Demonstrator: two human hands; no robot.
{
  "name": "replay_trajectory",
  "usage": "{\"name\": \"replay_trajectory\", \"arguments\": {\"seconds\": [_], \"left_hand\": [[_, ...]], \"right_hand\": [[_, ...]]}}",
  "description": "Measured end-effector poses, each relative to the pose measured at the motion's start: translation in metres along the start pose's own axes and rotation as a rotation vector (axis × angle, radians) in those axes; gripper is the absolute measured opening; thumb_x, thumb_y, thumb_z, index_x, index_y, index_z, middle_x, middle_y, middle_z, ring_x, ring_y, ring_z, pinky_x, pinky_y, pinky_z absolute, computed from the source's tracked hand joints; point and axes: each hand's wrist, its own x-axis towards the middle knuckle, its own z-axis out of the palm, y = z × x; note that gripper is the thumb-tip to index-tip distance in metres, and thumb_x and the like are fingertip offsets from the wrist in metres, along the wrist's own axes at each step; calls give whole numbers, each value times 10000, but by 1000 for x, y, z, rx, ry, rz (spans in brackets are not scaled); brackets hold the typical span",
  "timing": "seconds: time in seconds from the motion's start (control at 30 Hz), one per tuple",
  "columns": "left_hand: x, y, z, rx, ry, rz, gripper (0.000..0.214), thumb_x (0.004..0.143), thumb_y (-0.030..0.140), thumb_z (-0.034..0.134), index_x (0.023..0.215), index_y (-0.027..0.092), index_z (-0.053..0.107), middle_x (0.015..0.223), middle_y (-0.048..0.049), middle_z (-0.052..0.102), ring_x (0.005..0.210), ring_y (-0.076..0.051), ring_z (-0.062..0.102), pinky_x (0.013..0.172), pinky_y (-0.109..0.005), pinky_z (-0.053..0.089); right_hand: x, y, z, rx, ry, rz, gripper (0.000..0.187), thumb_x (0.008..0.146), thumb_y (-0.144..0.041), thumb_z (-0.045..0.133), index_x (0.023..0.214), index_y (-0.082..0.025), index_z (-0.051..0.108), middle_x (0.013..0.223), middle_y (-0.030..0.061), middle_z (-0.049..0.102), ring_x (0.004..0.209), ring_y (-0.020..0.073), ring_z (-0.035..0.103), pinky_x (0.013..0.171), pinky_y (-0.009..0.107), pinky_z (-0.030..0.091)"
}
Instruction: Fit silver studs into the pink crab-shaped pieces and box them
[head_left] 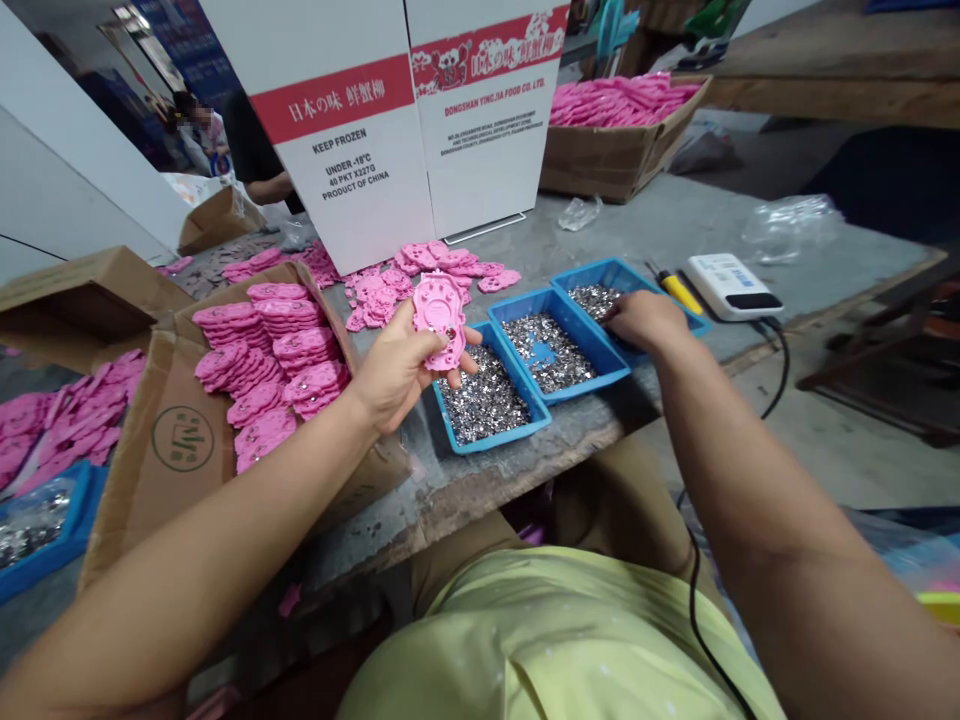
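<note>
My left hand [394, 370] grips a pink plastic piece [438, 312] with a moulded outline, thumb on its face and fingers beneath. A small shiny part shows near the thumb. My right hand [645, 318] reaches into the farthest blue tray [611, 265], which holds small silvery parts. Its fingertips are down among them, so whatever they pinch is hidden. Alongside are the middle blue tray [592, 385] and the nearest blue tray [499, 440], both with silvery bits. Behind the left hand lies a loose heap of pink pieces [435, 258].
An open cardboard box [180, 440] with stacked pink pieces stands left. White printed cartons [367, 210] rise behind. Another cardboard box [600, 160] of pink pieces sits at the back right. A yellow-handled tool [681, 293] and a white device [733, 287] with a black cable lie right.
</note>
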Motion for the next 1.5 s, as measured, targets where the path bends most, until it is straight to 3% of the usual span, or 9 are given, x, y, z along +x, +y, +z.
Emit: {"name": "replay_trajectory", "arguments": {"seconds": [0.23,0.4,0.53,0.8,0.97,1.17,1.37,1.43,1.5], "left_hand": [[-1,4,2,118,62,11,424,717,129,737,1094,160,544,850,-56,748,545,-134,666,442,-221,449],[-1,7,3,148,99,8,358,678,119,738,985,151,557,819,-73,750,538,-148,675,414,-214,450],[-2,8,4,152,113,2,344,669,121,746,959,151,562,815,-64,751,533,-144,674,413,-213,460],[-2,8,4,161,107,12,361,671,133,739,984,160,563,815,-63,766,538,-146,675,416,-218,455],[-2,8,4,166,102,5,367,671,142,739,989,159,558,806,-51,768,535,-140,672,417,-214,458],[-1,7,3,167,104,8,353,682,136,733,992,158,565,813,-57,765,534,-140,671,419,-215,461],[0,5,2,145,103,9,348,692,121,741,997,155,575,826,-71,747,538,-144,673,426,-220,464],[0,4,2,124,108,7,352,696,116,738,1004,154,572,821,-66,733,534,-141,667,427,-224,464],[0,3,2,106,104,-7,369,700,113,737,1022,157,561,824,-60,724,543,-148,672,429,-228,464]], "right_hand": [[-1,-11,4,-135,-133,170,341,944,-197,604,1186,-46,790,1241,317,737,1124,350,732,876,392,534],[-5,-15,-3,-143,-155,152,395,955,-239,582,1287,-115,756,1332,262,731,1234,379,705,953,434,555],[-8,-16,-4,-159,-165,125,369,960,-241,552,1258,-189,764,1334,211,742,1237,368,709,967,447,556],[-11,-14,-2,-173,-110,139,382,967,-248,507,1228,-170,775,1315,218,745,1189,348,715,914,409,551],[-13,-12,-1,-161,-46,55,402,994,-245,458,1250,-158,756,1314,221,734,1164,350,717,881,391,544],[-20,-16,3,-160,-73,50,390,1015,-257,455,1269,-143,728,1275,252,748,1162,379,722,891,419,536],[-22,-15,-1,4,12,55,321,994,-199,494,1184,-148,748,1295,218,752,1212,350,700,965,398,518],[-26,-19,-7,166,71,39,271,964,-168,525,1108,-141,753,1227,195,772,1162,317,703,947,372,517],[-37,-33,-12,417,86,-24,193,926,-167,571,1016,-151,741,1068,141,784,985,254,707,851,338,521]]}}
